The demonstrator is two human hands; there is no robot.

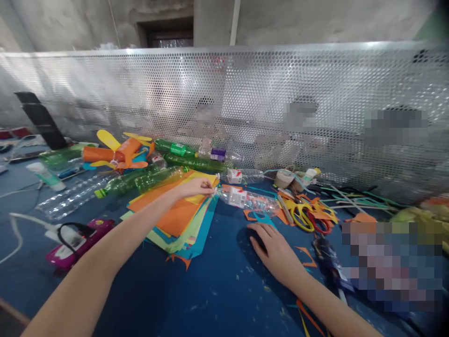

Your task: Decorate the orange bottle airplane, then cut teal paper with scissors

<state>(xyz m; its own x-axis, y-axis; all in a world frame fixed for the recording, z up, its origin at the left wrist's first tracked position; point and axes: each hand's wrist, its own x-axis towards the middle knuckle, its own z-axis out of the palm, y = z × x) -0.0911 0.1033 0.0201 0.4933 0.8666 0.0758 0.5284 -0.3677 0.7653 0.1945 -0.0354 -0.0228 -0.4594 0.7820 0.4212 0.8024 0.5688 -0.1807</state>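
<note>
My left hand [197, 186] reaches over a stack of coloured paper [178, 217], its fingers pinched at the neck of a clear plastic bottle [242, 199]. That bottle lies on its side with a white and red label, its neck toward my left hand. My right hand [271, 245] hovers over or rests on the blue table [217, 290], fingers stretched forward and holding nothing. Just beyond its fingertips are blue and orange paper scraps [263, 217]. Behind the held bottle lies another clear bottle [242, 176] with a similar label.
Yellow-handled scissors [302, 217] and red-handled scissors [321, 223] lie right among scraps. An orange and yellow propeller model [122, 153] and several green bottles [140, 180] are at left. A magenta power strip [80, 243] sits near my left forearm. A perforated metal panel [245, 103] closes off the back.
</note>
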